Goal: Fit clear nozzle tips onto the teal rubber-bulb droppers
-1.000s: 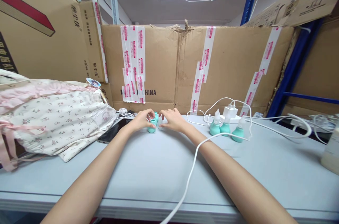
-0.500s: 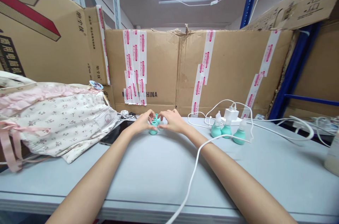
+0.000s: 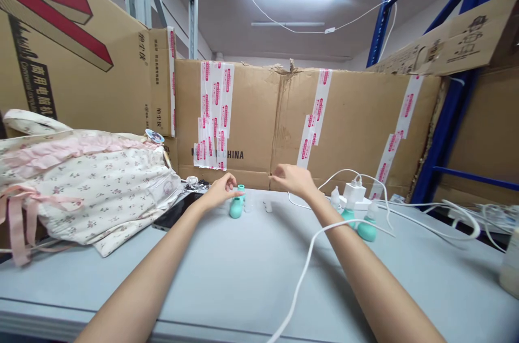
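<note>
Two teal squeeze bulbs stand on the table ahead of me: a front bulb [image 3: 235,209] and, just behind it, a rear bulb [image 3: 241,188]. My left hand [image 3: 221,192] is beside them on the left, fingers curled and thumb apart, reaching toward the rear bulb; whether the thumb touches it is unclear. Small clear pieces [image 3: 248,206] lie right of the bulbs, with another clear piece [image 3: 268,207] farther right. Above that, my right hand [image 3: 295,179] is raised with its fingertips pinched together; anything between them is too small to make out.
To the right, teal bulbs with clear tips [image 3: 367,228] stand by a white charger [image 3: 354,193]. A white cable [image 3: 302,278] crosses the table under my right forearm's side. On the left lie a floral bag [image 3: 89,181] and a dark phone [image 3: 176,212]. Cardboard [image 3: 255,116] walls the back.
My right hand has moved up and right, away from the bulbs. My left hand stays beside them. Clear pieces on the table now show, and the camera view has tilted slightly upward.
</note>
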`<control>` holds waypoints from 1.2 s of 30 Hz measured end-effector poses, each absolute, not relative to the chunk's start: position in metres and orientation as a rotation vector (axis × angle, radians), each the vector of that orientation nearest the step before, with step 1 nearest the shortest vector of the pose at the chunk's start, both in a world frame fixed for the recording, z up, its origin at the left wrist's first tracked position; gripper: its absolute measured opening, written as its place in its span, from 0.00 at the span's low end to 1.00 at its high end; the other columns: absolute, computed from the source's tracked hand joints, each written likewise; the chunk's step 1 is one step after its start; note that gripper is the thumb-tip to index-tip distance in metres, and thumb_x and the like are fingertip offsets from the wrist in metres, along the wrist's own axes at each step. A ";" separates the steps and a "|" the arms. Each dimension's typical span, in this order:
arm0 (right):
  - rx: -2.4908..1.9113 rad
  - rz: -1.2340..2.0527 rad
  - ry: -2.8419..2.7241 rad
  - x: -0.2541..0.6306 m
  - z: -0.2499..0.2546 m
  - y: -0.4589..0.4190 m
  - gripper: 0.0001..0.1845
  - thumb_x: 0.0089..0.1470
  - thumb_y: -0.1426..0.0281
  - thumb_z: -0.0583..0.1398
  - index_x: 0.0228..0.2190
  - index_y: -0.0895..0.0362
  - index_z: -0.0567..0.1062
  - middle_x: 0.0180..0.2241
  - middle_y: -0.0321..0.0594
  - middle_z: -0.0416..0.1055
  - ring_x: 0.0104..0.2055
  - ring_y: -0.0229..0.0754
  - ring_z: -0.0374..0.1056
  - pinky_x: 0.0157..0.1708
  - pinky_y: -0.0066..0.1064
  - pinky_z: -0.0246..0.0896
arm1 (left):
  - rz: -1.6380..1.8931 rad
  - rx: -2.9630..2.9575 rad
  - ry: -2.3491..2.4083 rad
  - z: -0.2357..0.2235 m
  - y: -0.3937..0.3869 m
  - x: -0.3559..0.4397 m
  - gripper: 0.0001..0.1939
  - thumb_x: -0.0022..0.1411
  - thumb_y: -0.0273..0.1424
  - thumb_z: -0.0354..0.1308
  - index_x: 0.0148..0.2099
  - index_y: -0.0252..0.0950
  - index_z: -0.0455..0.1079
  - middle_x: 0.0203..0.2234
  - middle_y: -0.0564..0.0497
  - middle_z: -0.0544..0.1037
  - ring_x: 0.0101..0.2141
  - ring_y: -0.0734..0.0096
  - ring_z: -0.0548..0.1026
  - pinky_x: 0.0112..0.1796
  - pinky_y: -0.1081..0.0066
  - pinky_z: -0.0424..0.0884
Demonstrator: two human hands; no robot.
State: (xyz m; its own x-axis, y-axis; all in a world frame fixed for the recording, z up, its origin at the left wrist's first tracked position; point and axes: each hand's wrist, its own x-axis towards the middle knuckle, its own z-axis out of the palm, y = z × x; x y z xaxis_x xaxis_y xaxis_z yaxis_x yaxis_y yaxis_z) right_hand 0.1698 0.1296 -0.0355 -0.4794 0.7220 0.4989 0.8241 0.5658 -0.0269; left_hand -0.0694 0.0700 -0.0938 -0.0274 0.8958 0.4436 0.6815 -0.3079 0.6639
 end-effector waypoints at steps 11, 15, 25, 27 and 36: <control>-2.203 -0.512 -2.048 0.231 -0.045 0.140 0.19 0.51 0.79 0.48 0.41 0.65 0.73 0.40 0.55 0.65 0.46 0.57 0.60 0.38 0.43 0.51 | 1.278 2.015 1.817 -0.097 0.073 -0.080 0.24 0.54 0.51 0.48 0.31 0.33 0.66 0.23 0.56 0.67 0.25 0.82 0.61 0.29 0.77 0.55; -2.204 -0.429 -2.077 0.235 -0.046 0.142 0.21 0.52 0.81 0.47 0.44 0.65 0.71 0.43 0.52 0.65 0.46 0.52 0.62 0.37 0.39 0.55 | 1.249 2.047 1.808 -0.098 0.073 -0.079 0.24 0.54 0.51 0.48 0.30 0.33 0.67 0.23 0.54 0.68 0.25 0.81 0.63 0.30 0.77 0.55; -1.961 -0.438 -2.005 0.236 -0.039 0.133 0.17 0.50 0.83 0.46 0.38 0.67 0.70 0.38 0.52 0.65 0.43 0.50 0.64 0.36 0.34 0.60 | 1.257 2.051 1.859 -0.096 0.072 -0.077 0.20 0.56 0.46 0.48 0.30 0.33 0.67 0.23 0.54 0.69 0.26 0.79 0.65 0.31 0.76 0.57; -1.837 -0.521 -1.989 0.231 -0.032 0.125 0.16 0.51 0.82 0.46 0.36 0.66 0.70 0.36 0.52 0.65 0.41 0.50 0.64 0.34 0.34 0.59 | 1.314 2.052 1.879 -0.092 0.070 -0.072 0.18 0.56 0.44 0.48 0.32 0.34 0.66 0.24 0.55 0.69 0.27 0.80 0.64 0.31 0.77 0.57; -0.897 -0.412 -1.947 0.189 -0.025 0.112 0.04 0.52 0.72 0.55 0.30 0.61 0.69 0.31 0.39 0.67 0.33 0.38 0.63 0.30 0.28 0.53 | 1.561 2.434 1.913 -0.079 0.050 -0.035 0.23 0.55 0.47 0.50 0.48 0.38 0.59 0.45 0.52 0.64 0.46 0.76 0.61 0.49 0.73 0.57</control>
